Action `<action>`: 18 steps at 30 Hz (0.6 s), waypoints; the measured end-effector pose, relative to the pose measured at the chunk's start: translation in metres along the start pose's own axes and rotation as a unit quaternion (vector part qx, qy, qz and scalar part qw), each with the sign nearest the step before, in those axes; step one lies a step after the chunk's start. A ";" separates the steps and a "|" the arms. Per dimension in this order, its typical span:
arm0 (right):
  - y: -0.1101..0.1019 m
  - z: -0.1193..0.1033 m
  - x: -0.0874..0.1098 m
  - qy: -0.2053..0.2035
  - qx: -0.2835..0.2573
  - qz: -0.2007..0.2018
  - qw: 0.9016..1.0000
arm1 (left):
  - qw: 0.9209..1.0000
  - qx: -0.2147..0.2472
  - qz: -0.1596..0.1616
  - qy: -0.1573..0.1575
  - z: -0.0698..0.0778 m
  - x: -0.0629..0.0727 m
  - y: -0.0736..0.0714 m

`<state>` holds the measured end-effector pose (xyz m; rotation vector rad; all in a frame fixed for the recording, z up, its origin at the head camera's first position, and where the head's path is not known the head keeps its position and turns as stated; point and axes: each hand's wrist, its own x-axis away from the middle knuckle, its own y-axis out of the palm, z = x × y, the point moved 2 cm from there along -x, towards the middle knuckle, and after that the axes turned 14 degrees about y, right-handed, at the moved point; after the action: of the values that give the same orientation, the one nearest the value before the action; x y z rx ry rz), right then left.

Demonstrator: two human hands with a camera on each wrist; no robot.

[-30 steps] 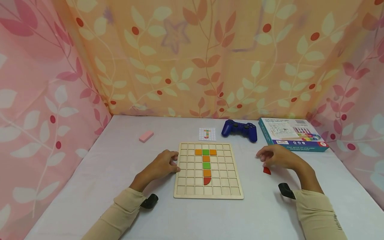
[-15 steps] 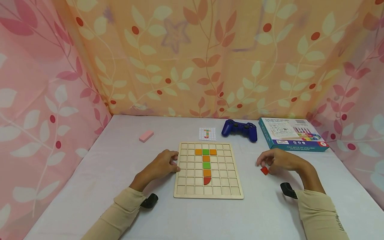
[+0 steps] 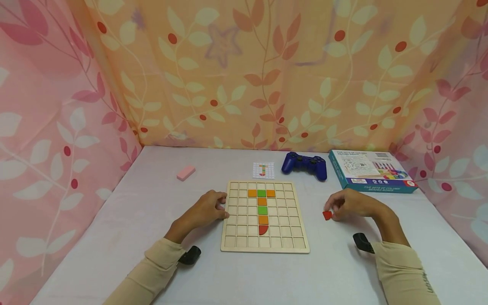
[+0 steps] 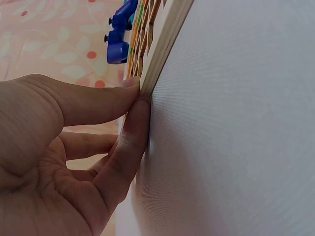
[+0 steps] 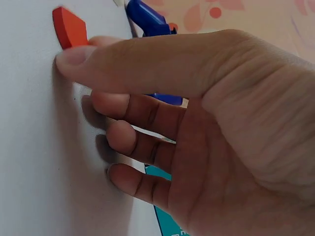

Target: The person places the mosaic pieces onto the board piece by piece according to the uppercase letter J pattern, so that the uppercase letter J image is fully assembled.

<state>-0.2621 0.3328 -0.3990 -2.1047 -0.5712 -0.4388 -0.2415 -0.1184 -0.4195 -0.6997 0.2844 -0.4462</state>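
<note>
A wooden grid board [image 3: 242,241] lies mid-table. Orange and green squares form a T on it, with a red quarter-circle tile [image 3: 263,230] at the foot. My left hand [image 3: 203,208] holds the board's left edge; in the left wrist view the thumb [image 4: 106,102] lies over the rim and the index finger against its side. To the right of the board, my right hand [image 3: 356,203] pinches a second red tile [image 3: 327,215] between thumb and index finger. The right wrist view shows this tile [image 5: 71,27] standing out past the thumb tip, close to the tabletop; the other fingers are loosely curled.
Behind the board lies a small pattern card [image 3: 264,170] beside a blue game controller [image 3: 304,166]. A teal-edged box [image 3: 373,171] sits at the back right, and a pink block [image 3: 186,173] at the back left. Floral cloth [image 3: 244,76] encloses the table's back and sides.
My right hand has picked at the red tile, turned it and drawn it left toward the board, now pinched at the fingertips. The left hand and board have stayed put.
</note>
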 end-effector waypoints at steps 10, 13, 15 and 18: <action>0.006 -0.011 -0.004 -0.028 0.007 -0.002 1.000 | 1.000 0.002 0.002 -0.005 -0.001 0.000 0.000; 0.008 -0.012 -0.005 -0.028 0.008 0.006 1.000 | 1.000 0.002 0.001 -0.004 0.000 0.001 0.000; 0.008 -0.012 -0.005 -0.023 0.002 0.015 1.000 | 1.000 0.003 0.001 -0.002 0.000 0.001 0.000; 0.007 -0.012 -0.006 -0.025 -0.008 0.024 0.999 | 1.000 0.005 0.000 0.001 0.001 0.001 0.000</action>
<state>-0.2640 0.3182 -0.4003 -2.1448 -0.5459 -0.3644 -0.2406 -0.1186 -0.4186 -0.6905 0.2830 -0.4481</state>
